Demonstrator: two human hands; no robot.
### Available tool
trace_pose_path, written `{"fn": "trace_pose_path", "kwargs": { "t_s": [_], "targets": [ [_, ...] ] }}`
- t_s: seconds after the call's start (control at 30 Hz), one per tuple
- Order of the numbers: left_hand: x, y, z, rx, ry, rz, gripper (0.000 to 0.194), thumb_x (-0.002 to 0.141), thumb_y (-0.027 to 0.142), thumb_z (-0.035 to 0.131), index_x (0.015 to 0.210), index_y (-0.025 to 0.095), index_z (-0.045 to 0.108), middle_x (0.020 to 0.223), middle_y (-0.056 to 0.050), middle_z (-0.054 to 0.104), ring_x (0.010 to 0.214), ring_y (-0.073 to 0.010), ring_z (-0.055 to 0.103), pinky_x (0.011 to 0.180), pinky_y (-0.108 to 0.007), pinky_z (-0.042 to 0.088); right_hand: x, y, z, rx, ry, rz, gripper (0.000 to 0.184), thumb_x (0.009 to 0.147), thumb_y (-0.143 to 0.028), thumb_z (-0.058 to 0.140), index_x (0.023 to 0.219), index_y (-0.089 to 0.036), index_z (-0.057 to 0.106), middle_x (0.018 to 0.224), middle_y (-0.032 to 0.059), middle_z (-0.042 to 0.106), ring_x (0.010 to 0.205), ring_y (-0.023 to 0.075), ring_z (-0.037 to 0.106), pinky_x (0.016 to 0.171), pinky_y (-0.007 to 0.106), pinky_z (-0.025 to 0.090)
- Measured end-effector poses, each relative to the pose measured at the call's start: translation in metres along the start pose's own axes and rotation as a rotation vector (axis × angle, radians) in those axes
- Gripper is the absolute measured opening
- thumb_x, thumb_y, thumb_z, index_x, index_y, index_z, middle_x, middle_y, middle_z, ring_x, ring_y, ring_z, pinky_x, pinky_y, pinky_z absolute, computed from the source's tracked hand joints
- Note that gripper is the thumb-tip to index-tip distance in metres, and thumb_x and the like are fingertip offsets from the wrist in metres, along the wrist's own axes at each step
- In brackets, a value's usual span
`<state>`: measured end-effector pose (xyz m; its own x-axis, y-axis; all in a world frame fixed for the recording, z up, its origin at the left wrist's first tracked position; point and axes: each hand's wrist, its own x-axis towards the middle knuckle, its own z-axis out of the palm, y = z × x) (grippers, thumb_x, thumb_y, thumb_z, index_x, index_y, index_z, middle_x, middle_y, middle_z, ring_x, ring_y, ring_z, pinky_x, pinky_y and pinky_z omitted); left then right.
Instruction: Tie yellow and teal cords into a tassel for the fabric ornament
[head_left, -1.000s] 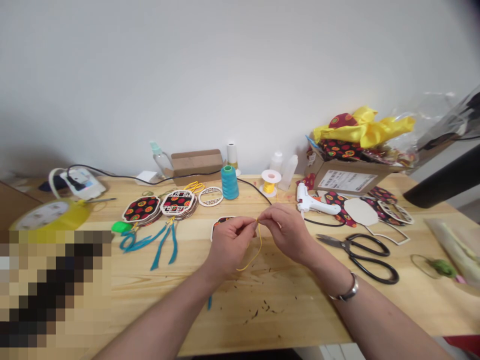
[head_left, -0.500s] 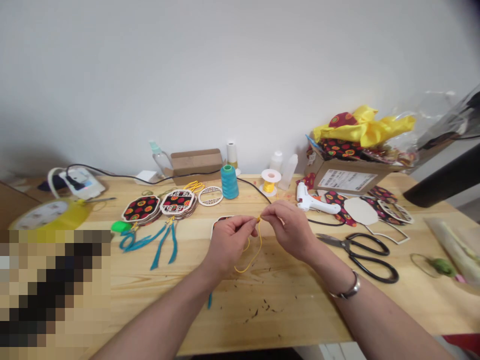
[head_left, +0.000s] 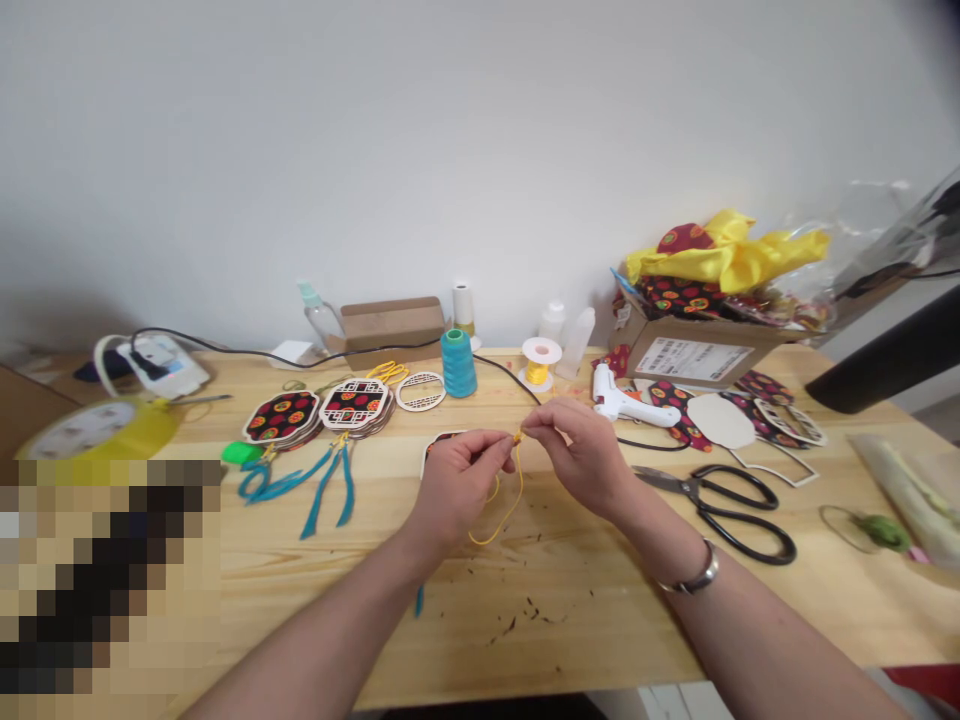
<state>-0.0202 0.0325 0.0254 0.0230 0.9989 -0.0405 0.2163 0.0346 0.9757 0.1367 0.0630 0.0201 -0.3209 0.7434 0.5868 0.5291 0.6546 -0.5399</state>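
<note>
My left hand [head_left: 457,482] and my right hand [head_left: 581,452] meet above the middle of the wooden table [head_left: 525,590], both pinching a thin yellow cord [head_left: 504,515]. The cord hangs in a loop below my fingertips, with a small knot where they meet. Just behind my left hand lies a patterned fabric piece [head_left: 439,443], mostly hidden by the hand. A watch band sits on my right wrist.
Black scissors [head_left: 724,505] and a white glue gun [head_left: 626,405] lie to the right. Finished ornaments with teal tassels [head_left: 322,420] lie to the left, a teal thread spool [head_left: 457,363] and a yellow cord reel [head_left: 540,365] behind. A cardboard box of fabric [head_left: 697,345] stands back right.
My fingertips have shifted slightly at the cord's knot and the hanging loop has tightened a little. Nothing else on the table has moved.
</note>
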Motion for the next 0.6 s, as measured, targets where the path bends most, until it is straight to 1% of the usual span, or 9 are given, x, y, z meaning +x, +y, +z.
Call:
{"fn": "trace_pose_path", "kwargs": {
  "t_s": [0.2,0.43,0.6],
  "targets": [
    [0.0005,-0.0015,-0.0007,-0.045,0.018,0.005,0.023,0.074,0.037,0.058,0.065,0.017,0.065,0.058,0.002,0.058,0.046,-0.0077,0.038,0.045,-0.021,0.03,-0.0005,-0.0012,-0.0011,0.045,0.02,-0.006,0.013,0.083,-0.013,0.05,0.076,-0.018,0.059,0.07,0.0019,0.061,0.066,0.0133,0.054,0.062,0.026,0.042],
    [0.001,-0.0009,-0.0009,-0.034,0.027,0.018,0.024,0.075,0.037,0.057,0.064,0.016,0.063,0.058,0.002,0.055,0.046,-0.0074,0.037,0.045,-0.021,0.03,0.0004,-0.0025,-0.0019,0.03,-0.028,-0.011,0.01,0.083,-0.015,0.053,0.079,-0.017,0.061,0.072,0.0034,0.064,0.069,0.0146,0.057,0.063,0.027,0.043],
    [0.0005,0.0011,-0.0005,-0.034,0.025,0.026,0.021,0.076,0.033,0.057,0.066,0.016,0.064,0.058,0.002,0.055,0.047,-0.0074,0.038,0.045,-0.021,0.031,0.0008,-0.0024,-0.0016,0.022,-0.045,-0.031,0.012,0.083,-0.014,0.052,0.081,-0.017,0.063,0.074,0.0036,0.066,0.07,0.0147,0.058,0.065,0.028,0.044]
  ]
}}
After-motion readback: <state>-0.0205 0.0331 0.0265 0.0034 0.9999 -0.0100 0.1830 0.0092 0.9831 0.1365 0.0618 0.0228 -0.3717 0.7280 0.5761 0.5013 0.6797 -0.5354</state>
